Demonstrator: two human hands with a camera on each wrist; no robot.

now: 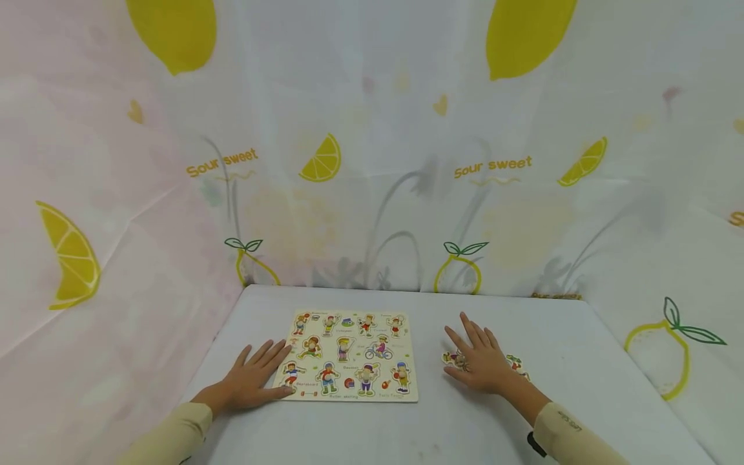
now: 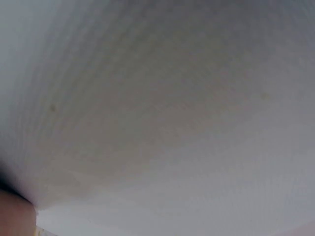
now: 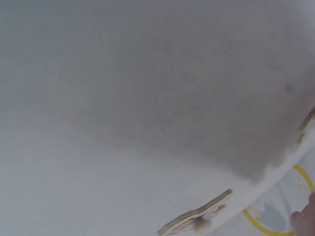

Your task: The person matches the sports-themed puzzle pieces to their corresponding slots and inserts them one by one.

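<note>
A wooden puzzle board (image 1: 360, 374) printed with several sports figures and small words lies flat on the white table. My left hand (image 1: 252, 378) rests over its left edge, fingers straight and thumb near the front left corner. My right hand (image 1: 479, 361) is spread over loose picture pieces to the right of the board. One piece (image 1: 456, 359) shows by its fingers, another piece (image 1: 516, 363) beyond its wrist side; the rest is hidden under the hand. In the right wrist view a layered wooden piece (image 3: 197, 216) lies on the tabletop. The left wrist view shows mostly white cloth.
The white table (image 1: 372, 433) reaches back to a hanging cloth (image 1: 372, 213) printed with lemons and "Sour sweet". More of this cloth stands at the left and right sides. The board and the loose pieces lie apart from each other.
</note>
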